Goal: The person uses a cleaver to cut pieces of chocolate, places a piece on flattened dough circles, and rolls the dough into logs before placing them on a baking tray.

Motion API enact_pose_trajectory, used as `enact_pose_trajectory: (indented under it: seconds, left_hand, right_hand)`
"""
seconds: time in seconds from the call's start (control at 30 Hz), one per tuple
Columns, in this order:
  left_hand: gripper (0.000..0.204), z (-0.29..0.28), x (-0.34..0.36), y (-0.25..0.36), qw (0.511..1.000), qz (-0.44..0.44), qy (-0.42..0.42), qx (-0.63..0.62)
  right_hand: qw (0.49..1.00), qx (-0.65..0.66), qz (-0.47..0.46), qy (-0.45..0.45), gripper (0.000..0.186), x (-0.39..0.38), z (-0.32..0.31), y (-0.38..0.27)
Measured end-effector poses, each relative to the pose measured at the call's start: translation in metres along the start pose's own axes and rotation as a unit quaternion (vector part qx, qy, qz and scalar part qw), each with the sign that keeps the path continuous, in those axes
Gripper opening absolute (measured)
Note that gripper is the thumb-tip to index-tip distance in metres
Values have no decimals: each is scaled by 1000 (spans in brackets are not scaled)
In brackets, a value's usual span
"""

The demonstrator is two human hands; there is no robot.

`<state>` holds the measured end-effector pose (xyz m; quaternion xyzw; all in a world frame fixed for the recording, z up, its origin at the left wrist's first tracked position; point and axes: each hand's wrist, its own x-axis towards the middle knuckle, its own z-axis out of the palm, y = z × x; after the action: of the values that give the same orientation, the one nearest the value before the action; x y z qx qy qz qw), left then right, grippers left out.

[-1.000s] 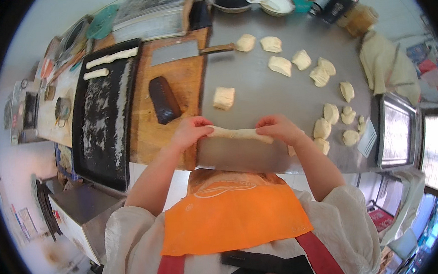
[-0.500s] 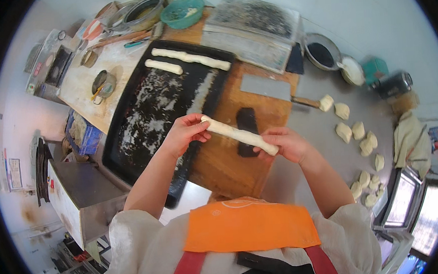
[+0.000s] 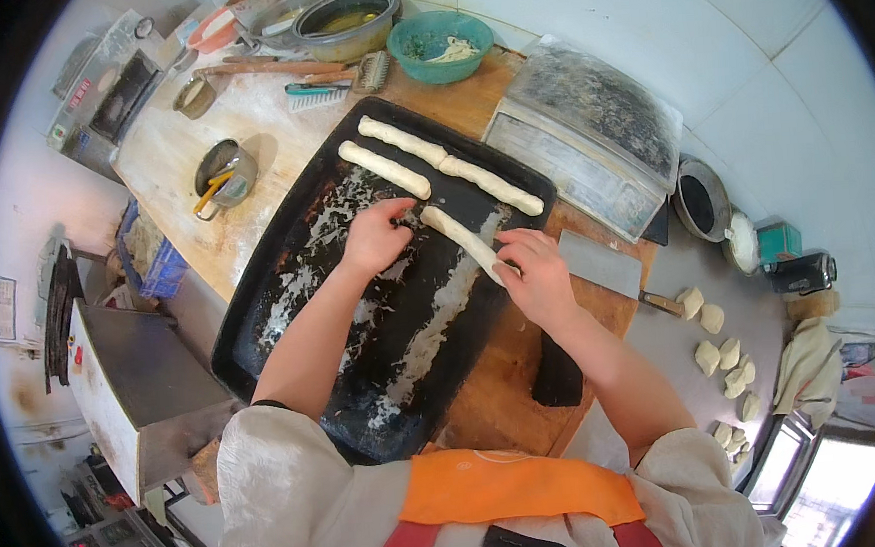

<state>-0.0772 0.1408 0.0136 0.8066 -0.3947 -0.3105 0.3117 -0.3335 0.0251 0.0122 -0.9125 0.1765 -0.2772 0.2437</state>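
Note:
A pale strip of dough (image 3: 457, 234) lies slanting over the black baking tray (image 3: 258, 284). At its right end, my right hand (image 3: 541, 277) is closed on it with thumb and fingers. Just beside the strip's left end is my left hand (image 3: 379, 239), thumb and forefinger apart, with nothing between them. Two more dough strips, placed end to end (image 3: 404, 138), run along the tray's far side, and a shorter-looking strip (image 3: 384, 168) lies just nearer, its right end by my left fingertips.
Right of the tray are a cleaver (image 3: 597, 262) and a dark strip (image 3: 557, 371) on the wooden board. Several dough pieces (image 3: 707, 357) sit on the metal counter. A floury scale (image 3: 589, 124), a green bowl (image 3: 441, 48) and a metal pot (image 3: 225, 176) stand around the tray.
Both hands have carried the dough strip from above the board to the tray, beside the other strips. My left fingers have come off its end. The view has shifted.

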Motion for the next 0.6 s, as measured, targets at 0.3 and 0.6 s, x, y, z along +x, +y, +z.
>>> enact_pose_trajectory:
  seconds: [0.3,0.6]
  left_hand:
    - [36,39,38,-17,931,311,112,154]
    - [54,24,63,0,922,329,35,202]
  right_hand:
    - [970,-180,73,-146,25,17,26,6]
    - [992,-122,27,-28,35,8,23,40]
